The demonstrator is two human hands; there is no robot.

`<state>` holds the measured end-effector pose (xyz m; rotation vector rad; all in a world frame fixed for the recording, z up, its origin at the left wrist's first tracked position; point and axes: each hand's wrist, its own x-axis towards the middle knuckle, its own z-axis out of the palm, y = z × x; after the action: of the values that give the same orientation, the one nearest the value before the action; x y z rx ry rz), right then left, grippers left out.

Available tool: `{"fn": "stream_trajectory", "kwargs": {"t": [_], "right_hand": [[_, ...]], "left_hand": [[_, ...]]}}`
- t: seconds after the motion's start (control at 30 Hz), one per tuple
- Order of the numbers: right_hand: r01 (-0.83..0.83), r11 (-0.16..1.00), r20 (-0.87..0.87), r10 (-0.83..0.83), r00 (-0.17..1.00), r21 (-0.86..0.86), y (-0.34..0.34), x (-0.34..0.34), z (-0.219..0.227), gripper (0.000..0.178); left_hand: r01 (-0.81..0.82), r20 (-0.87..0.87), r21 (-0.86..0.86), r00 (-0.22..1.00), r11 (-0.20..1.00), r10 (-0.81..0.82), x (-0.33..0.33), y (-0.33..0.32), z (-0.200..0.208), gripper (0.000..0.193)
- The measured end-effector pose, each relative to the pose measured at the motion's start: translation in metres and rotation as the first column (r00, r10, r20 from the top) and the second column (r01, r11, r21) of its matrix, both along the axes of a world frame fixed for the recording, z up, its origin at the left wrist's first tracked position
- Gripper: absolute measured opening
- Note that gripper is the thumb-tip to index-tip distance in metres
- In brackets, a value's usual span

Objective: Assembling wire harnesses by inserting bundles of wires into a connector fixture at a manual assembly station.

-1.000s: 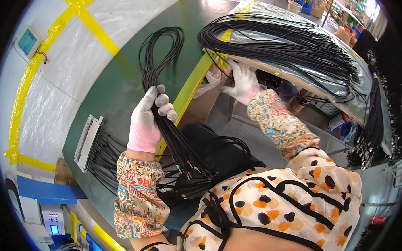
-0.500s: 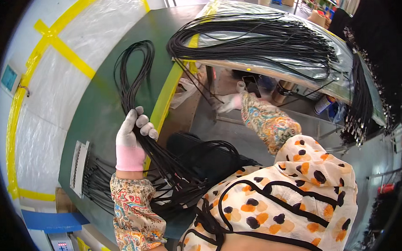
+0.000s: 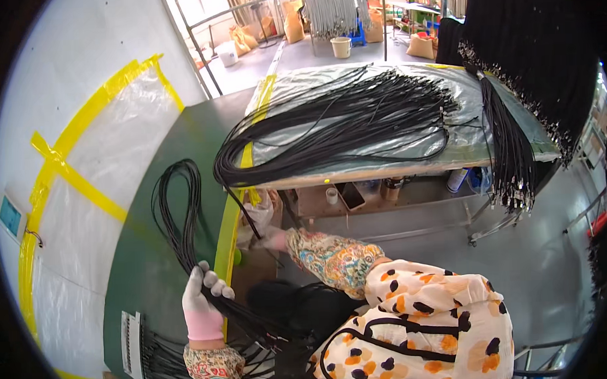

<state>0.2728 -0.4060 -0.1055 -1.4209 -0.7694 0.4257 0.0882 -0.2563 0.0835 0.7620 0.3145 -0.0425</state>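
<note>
My left hand [image 3: 204, 301], in a white and pink glove, is closed around a looped bundle of black cables [image 3: 184, 224]. The loop lies on the green tabletop, and the loose ends trail over my lap. At the table's edge, my right hand [image 3: 273, 239], gloved too and somewhat blurred, is closed on black cable strands [image 3: 243, 210]. Those strands hang down from a large pile of black cables [image 3: 335, 125] on the plastic-covered table section.
A pale slotted holder [image 3: 132, 348] with cables fanning out stands at lower left. On a shelf under the table are a phone [image 3: 350, 196], a white cup [image 3: 331, 196] and a spray can [image 3: 457, 179]. Another black cable bunch [image 3: 506, 142] hangs over the right end.
The view has tilted upward, showing more of the room behind. My right hand has moved left and nearer along the hanging strands; my left hand keeps its grip on the bundle.
</note>
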Motion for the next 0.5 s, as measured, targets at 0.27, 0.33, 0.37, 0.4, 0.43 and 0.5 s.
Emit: {"fn": "stream_trajectory", "kwargs": {"t": [0.27, 0.33, 0.37, 0.4, 0.43, 0.5], "right_hand": [[0.146, 0.734, 0.063, -0.139, 0.988, -0.663, -0.075, -0.033, -0.119, 0.032], [0.137, 0.767, 0.091, -0.103, 0.991, -0.627, -0.106, -0.037, -0.134, 0.032], [0.11, 0.786, 0.118, -0.048, 0.992, -0.609, -0.125, -0.038, -0.133, 0.033], [0.037, 0.781, 0.105, 0.037, 0.994, -0.624, -0.142, -0.042, -0.126, 0.033], [-0.037, 0.764, 0.087, 0.121, 0.989, -0.644, -0.151, -0.049, -0.086, 0.033], [-0.236, 0.369, -0.166, 0.211, 0.963, -0.899, -0.164, -0.064, 0.046, 0.039]], "left_hand": [[0.02, 0.013, -0.017, 1.0, 1.0, -0.02, 0.006, -0.001, -0.001, 0.015], [0.026, 0.029, -0.03, 0.999, 0.999, -0.025, 0.006, 0.002, -0.001, 0.015], [0.02, 0.016, -0.037, 1.0, 0.999, -0.019, 0.007, 0.003, -0.002, 0.015], [0.002, -0.004, -0.035, 1.0, 0.999, -0.002, 0.005, 0.003, -0.002, 0.015], [0.007, 0.002, -0.047, 1.0, 0.999, -0.007, 0.005, 0.008, -0.007, 0.015], [0.01, 0.005, -0.052, 1.0, 0.999, -0.01, 0.004, 0.012, -0.013, 0.016]]}}
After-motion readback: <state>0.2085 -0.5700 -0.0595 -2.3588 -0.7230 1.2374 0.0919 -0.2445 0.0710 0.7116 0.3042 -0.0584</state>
